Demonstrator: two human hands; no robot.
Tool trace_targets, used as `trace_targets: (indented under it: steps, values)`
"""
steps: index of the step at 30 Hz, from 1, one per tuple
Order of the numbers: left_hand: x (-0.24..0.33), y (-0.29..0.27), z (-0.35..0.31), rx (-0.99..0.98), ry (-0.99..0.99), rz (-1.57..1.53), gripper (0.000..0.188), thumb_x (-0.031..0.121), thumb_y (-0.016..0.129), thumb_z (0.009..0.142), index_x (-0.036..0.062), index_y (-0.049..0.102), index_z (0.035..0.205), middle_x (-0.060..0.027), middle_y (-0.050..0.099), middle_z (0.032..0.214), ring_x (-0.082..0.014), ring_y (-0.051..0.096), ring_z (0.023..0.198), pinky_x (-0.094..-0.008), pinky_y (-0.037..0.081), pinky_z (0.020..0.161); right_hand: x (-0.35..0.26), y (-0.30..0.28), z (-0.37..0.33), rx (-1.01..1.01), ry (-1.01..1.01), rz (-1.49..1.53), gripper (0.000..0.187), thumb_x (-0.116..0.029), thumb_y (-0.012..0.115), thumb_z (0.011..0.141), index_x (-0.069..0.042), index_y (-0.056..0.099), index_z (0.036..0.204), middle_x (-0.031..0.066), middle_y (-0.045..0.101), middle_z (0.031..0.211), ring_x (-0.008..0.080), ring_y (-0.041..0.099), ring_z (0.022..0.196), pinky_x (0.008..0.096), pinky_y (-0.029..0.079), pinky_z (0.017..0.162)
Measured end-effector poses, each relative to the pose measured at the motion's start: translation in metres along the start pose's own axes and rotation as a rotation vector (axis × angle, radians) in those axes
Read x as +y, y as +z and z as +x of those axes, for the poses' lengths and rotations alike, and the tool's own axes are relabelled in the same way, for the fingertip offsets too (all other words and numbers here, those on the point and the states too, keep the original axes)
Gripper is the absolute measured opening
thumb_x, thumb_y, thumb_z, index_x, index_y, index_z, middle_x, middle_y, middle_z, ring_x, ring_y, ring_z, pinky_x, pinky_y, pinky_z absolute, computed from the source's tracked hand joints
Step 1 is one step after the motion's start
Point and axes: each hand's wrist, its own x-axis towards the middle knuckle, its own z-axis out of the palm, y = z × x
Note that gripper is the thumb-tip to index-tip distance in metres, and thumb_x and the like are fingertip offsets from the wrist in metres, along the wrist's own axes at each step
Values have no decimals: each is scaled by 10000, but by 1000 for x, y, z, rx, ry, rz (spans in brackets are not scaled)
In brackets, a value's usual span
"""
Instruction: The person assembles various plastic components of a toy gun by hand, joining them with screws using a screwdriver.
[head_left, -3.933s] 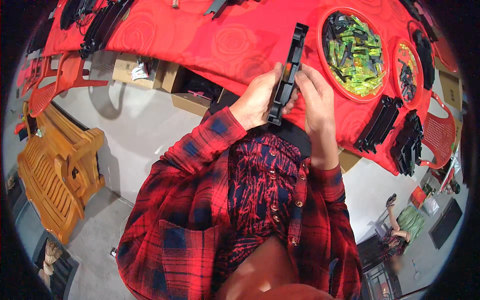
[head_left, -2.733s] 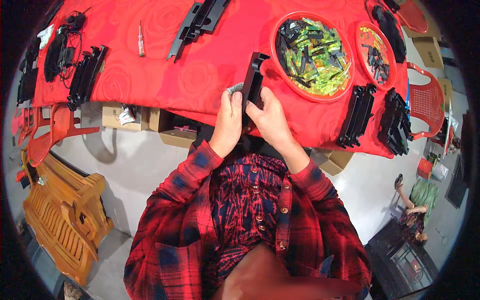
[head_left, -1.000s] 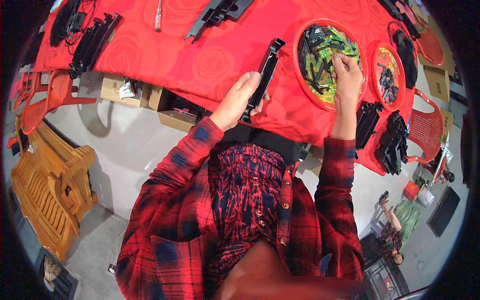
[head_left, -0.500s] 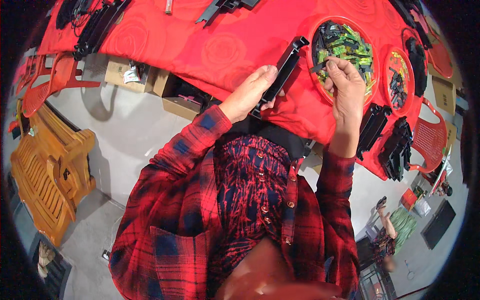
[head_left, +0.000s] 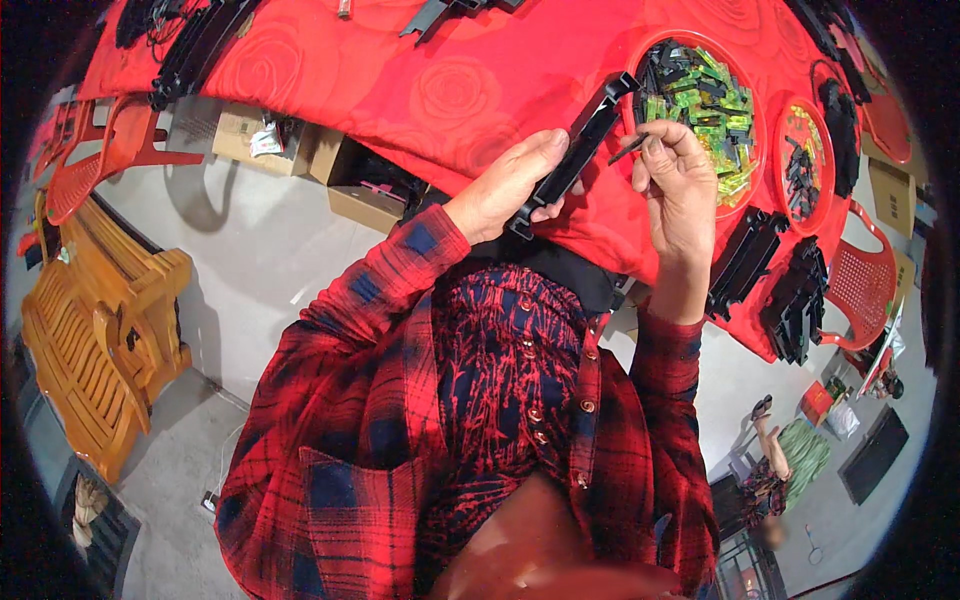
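Observation:
My left hand (head_left: 508, 188) is closed around a long, narrow black plastic housing (head_left: 590, 135), which slants up and away to the right above the table's near edge. Between the thumb and fingers of my right hand (head_left: 682, 195) is a small dark strip (head_left: 625, 151). Its free end points toward the housing, and a gap lies between them. Just beyond my right hand stands a round red tray (head_left: 761, 125), filled with small black and yellow-green plastic pieces (head_left: 712, 108). My right fingers overlap its near left side.
A smaller red basket (head_left: 829, 165) of small parts sits farther right. Black housings (head_left: 745, 260) lie at the table's right edge, more black parts (head_left: 195, 52) at the far left. Cardboard boxes (head_left: 365, 212), red chairs (head_left: 862, 268) and a wooden bench (head_left: 100, 345) stand around. Another person (head_left: 775, 470) is at lower right.
My right hand has drawn back from over the red tray, a little left and nearer, bringing the dark strip closer to the housing. My left hand and the housing have shifted slightly right.

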Motion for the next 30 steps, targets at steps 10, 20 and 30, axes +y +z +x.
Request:
trace_targets:
  steps: [10, 20, 30]
  values:
    - [1, 2, -1, -21, 7, -41, 430, 505, 435, 1032, 89, 541, 1041, -49, 629, 810, -79, 523, 540, -212, 406, 448, 2, 6, -5, 11, 11, -7, 168, -67, 659, 940, 16, 649, 1085, 25, 637, 875, 65, 535, 627, 201, 446, 572]
    - [2, 3, -2, -23, 46, -160, 405, 299, 646, 959, 64, 503, 1257, -25, 610, 862, -68, 523, 581, -207, 406, 475, -1, 21, -15, 40, -40, -189, 341, -40, 684, 910, -7, 571, 1230, 3, 624, 923, 47, 560, 728, 181, 445, 584]
    - [4, 13, -3, 44, 19, -93, 454, 104, 723, 872, 67, 500, 1266, 16, 573, 844, -57, 511, 590, -205, 382, 500, 5, 29, -18, 95, -56, -322, 488, 4, 666, 904, 24, 453, 1342, 22, 616, 908, 42, 558, 740, 171, 450, 646]
